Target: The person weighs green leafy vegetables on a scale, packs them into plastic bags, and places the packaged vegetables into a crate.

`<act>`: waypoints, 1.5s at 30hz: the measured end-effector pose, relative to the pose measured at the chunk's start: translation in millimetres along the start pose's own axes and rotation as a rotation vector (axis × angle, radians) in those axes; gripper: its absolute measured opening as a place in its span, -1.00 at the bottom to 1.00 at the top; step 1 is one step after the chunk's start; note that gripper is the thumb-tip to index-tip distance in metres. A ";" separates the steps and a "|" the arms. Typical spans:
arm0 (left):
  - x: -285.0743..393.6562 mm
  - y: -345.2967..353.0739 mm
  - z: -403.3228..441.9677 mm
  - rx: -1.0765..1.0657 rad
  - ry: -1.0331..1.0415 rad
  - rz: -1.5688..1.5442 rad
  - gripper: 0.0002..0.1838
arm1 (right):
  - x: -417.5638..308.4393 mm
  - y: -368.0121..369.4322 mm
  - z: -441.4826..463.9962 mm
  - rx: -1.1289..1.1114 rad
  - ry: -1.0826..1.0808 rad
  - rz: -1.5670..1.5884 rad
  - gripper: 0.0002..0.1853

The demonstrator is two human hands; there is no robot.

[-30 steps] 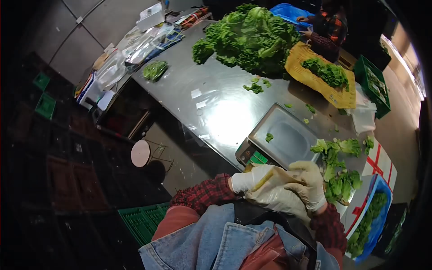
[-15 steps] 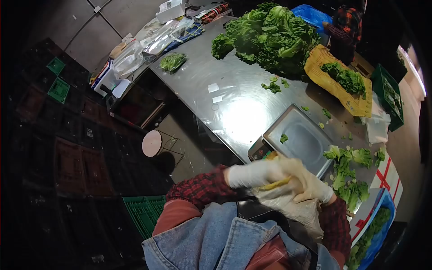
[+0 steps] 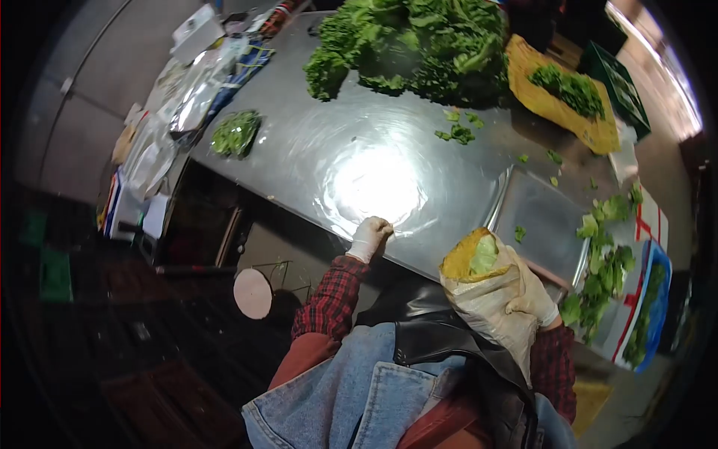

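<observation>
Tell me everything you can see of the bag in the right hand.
The bag looks like soft, wrinkled plastic, off-white outside, with yellow around its open mouth, where something pale green shows. It is tilted, mouth toward the picture's upper left, near the metal tray; whether it touches the black apron is unclear. The gloved right hand grips its right side.

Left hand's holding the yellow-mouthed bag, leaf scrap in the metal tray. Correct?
Wrong hand: the head view shows the right hand holding the yellow-mouthed bag. The leaf scrap in the metal tray stands.
</observation>
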State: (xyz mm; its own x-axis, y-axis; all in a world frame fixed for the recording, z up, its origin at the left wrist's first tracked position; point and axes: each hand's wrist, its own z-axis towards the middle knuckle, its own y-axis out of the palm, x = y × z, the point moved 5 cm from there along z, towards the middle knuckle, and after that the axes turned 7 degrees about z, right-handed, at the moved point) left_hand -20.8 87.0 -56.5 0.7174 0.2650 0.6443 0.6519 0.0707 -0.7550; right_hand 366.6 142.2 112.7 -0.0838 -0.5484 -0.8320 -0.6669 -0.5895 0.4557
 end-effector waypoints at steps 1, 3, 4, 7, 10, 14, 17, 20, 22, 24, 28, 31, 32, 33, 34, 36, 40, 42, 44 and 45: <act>-0.1 -4.4 6.4 0.028 0.028 -0.004 -0.74 | 5.7 6.5 1.9 0.041 0.001 0.013 0.51; -3.0 -4.0 14.5 0.028 0.073 -0.018 -0.75 | 19.7 15.1 7.7 0.075 -0.055 -0.092 0.47; -5.3 -3.0 19.4 0.003 0.105 0.023 -0.75 | 25.7 17.5 12.5 0.086 -0.085 -0.149 0.45; -3.9 -1.3 28.8 -0.053 0.192 0.110 -0.76 | 52.3 23.5 35.5 0.136 -0.106 -0.372 0.42; 12.2 -7.7 24.2 -0.028 0.214 0.193 -0.78 | 64.7 37.1 56.2 0.167 -0.107 -0.566 0.38; 24.4 -9.4 21.4 -0.043 0.252 0.200 -0.82 | 72.9 56.5 82.0 0.188 -0.085 -0.747 0.32; 45.0 -19.0 17.4 -0.074 0.379 0.196 -0.84 | 80.3 65.2 90.6 0.183 -0.057 -0.808 0.31; 39.8 -6.6 27.0 -0.160 0.406 0.136 -0.86 | 88.1 63.3 92.8 0.278 -0.004 -0.830 0.30; 10.2 20.5 34.4 -0.298 0.289 0.031 -0.86 | 90.9 63.4 89.8 0.305 0.009 -0.818 0.31; -19.8 41.8 34.8 -0.302 0.270 -0.100 -0.87 | 96.4 67.1 87.6 0.303 0.041 -0.824 0.32; -7.4 35.3 41.2 -0.313 0.219 -0.276 -0.91 | 94.8 73.3 80.7 0.325 0.129 -0.821 0.32; 13.8 17.2 30.5 -0.371 0.207 -0.068 -0.92 | 95.1 71.9 75.4 0.357 0.106 -0.840 0.35; 11.8 17.9 31.2 -0.388 0.189 -0.123 -0.91 | 94.3 71.4 74.1 0.364 0.093 -0.859 0.36; 8.9 18.5 32.3 -0.405 0.170 -0.178 -0.90 | 94.7 71.3 72.9 0.380 0.089 -0.850 0.36; 6.0 18.7 34.3 -0.421 0.152 -0.231 -0.88 | 95.0 71.8 72.7 0.381 0.076 -0.849 0.36; 23.2 7.0 31.1 -0.451 0.160 -0.085 -0.86 | 96.8 72.8 70.8 0.392 0.052 -0.846 0.36; 39.1 -12.5 28.5 -0.422 0.344 0.265 -0.79 | 104.5 71.2 73.8 0.449 0.013 -0.872 0.25; 48.5 -16.2 19.6 -0.314 0.717 0.369 -0.73 | 86.2 86.0 75.7 0.376 -0.080 -0.999 -0.09; 47.1 -19.1 13.4 -0.376 0.432 0.002 -0.72 | 147.1 67.8 90.6 0.377 -0.151 -0.921 -0.11; 41.1 -17.4 10.8 -0.597 0.136 -0.584 -0.57 | 158.3 71.4 135.1 0.328 -0.247 -0.848 -0.13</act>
State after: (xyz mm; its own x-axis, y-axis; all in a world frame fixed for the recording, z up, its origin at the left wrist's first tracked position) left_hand -5.3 107.1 -18.2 0.2230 0.2234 0.9489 0.9202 -0.3696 -0.1292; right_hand 205.7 93.4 -29.2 0.3959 0.1508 -0.9058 -0.7493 -0.5172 -0.4136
